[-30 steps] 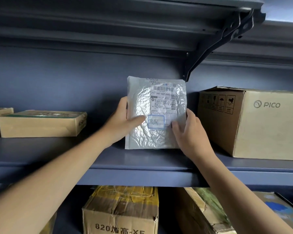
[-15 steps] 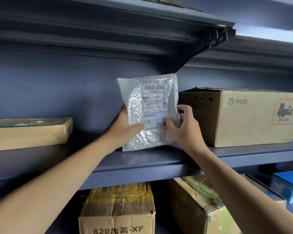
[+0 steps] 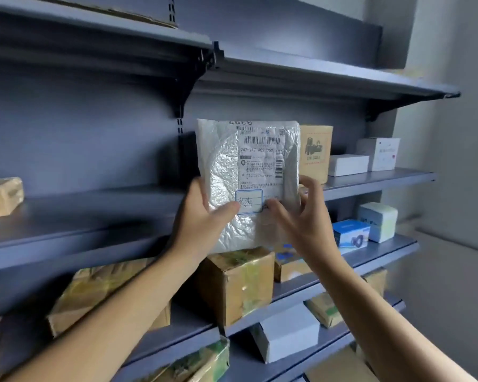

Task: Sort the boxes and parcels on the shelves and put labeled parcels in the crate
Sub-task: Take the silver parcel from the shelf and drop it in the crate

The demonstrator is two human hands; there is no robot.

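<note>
- Closest to the cam, both forearms reached up & fwd from the bottom of the view. No crate was in sight.
- Left hand [image 3: 204, 216] gripped the parcel [image 3: 226, 172] by its left edge, thumb flat on the front, fingers wrapped behind.
- Right hand [image 3: 301, 224] pinched the lower right part: thumb on the front by the blue-bordered sticker [image 3: 249, 201], index curled round the side. Its other fingers hung loose, so it looked the lighter hold of the two.
- Parcel, a silver bubble mailer, was upright in the air just in front of the middle shelf [image 3: 94, 216], not resting on it.
- Shipping label [image 3: 260, 161] w/ barcode faced the cam and was legible, so my call: labeled, goes in the crate. Step in hand: confirm the label, then carry it over.
- To do it well: use the left hand as main grip w/ thumbs off the barcode. The mailer looked soft & slick, prob. light, and might sag or slip if held by one corner, so hold both edges or support it from beneath.
- Pull straight back before lowering, since the tape-wrapped box [image 3: 238, 285] on the shelf below sat right under the parcel's bottom edge in view & could get clipped.
- Farther back on the middle shelf stood a tan box [image 3: 315, 155], a flat white box [image 3: 348, 164] & a taller white box [image 3: 381, 153], apart from the hands. These can wait.
</note>
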